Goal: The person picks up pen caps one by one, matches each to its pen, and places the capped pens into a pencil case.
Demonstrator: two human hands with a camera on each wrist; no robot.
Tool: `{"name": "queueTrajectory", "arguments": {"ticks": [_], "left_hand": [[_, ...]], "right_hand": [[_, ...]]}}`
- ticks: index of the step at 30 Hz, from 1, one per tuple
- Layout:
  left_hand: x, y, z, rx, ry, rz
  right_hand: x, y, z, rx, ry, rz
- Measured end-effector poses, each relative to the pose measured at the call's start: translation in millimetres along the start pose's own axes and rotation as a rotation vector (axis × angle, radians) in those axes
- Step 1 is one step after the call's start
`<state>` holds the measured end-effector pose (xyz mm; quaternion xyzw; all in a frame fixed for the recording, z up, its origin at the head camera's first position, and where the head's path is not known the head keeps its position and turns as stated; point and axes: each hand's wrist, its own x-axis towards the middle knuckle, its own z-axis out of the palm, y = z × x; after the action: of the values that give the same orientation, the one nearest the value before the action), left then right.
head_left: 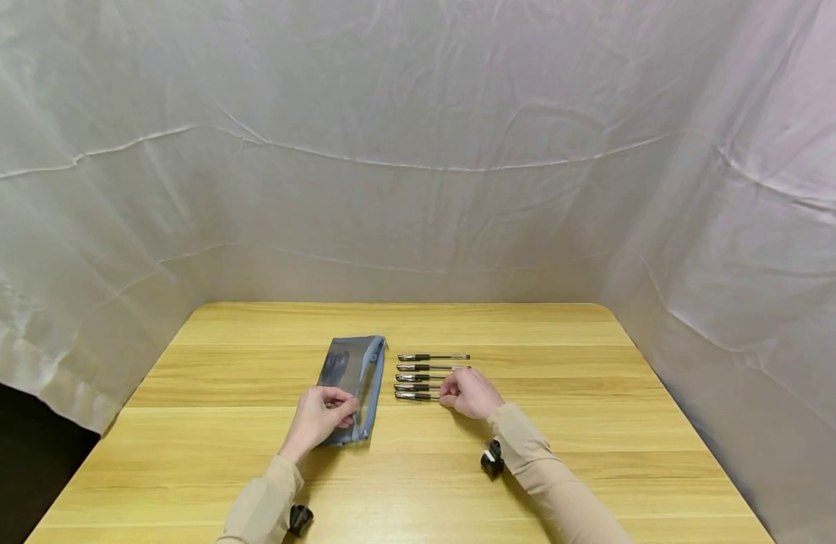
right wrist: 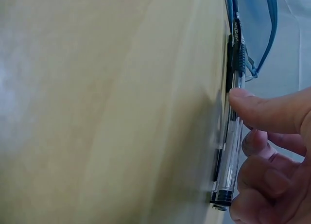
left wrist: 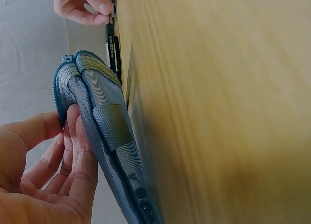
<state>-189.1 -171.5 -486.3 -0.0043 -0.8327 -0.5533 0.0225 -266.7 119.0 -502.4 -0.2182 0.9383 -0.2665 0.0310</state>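
Observation:
A blue zippered pouch [head_left: 344, 364] with a see-through panel lies on the table, its zipper side parted towards the right. My left hand [head_left: 320, 414] pinches the near part of the opening's edge between thumb and fingers; in the left wrist view the blue fabric rim [left wrist: 112, 124] stands lifted there. Several black gel pens [head_left: 414, 368] with clear barrels lie in a row to the right of the pouch. With thumb and fingers, my right hand [head_left: 473, 393] pinches the clear barrel of the nearest pen [head_left: 412, 396]. Whether that pen touches the table is unclear.
The wooden table [head_left: 560, 468] has pale drapes [head_left: 418, 211] behind it and along both sides. A black wrist device [head_left: 492, 459] sits at the right sleeve, another [head_left: 300, 520] at the left sleeve.

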Motion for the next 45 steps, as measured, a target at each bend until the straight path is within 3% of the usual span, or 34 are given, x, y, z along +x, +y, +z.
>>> {"name": "queueTrajectory", "arguments": {"ticks": [23,30,40,45], "left_hand": [[0.3,-0.2,1.3,0.016,-0.001,-0.015],[-0.2,-0.1,0.8,0.016,-0.007,0.004],[-0.1,0.3,1.3,0.011,-0.007,-0.004],[0.4,0.2,1.2,0.008,-0.007,-0.015]], "right_hand": [[-8,-3,-13,0.132,-0.066,0.009],[-8,-1,-15,0.148,-0.084,-0.03],[-5,-1,-15,0.385,-0.144,-0.075],[-4,-1,-13,0.446,-0.145,-0.061]]}}
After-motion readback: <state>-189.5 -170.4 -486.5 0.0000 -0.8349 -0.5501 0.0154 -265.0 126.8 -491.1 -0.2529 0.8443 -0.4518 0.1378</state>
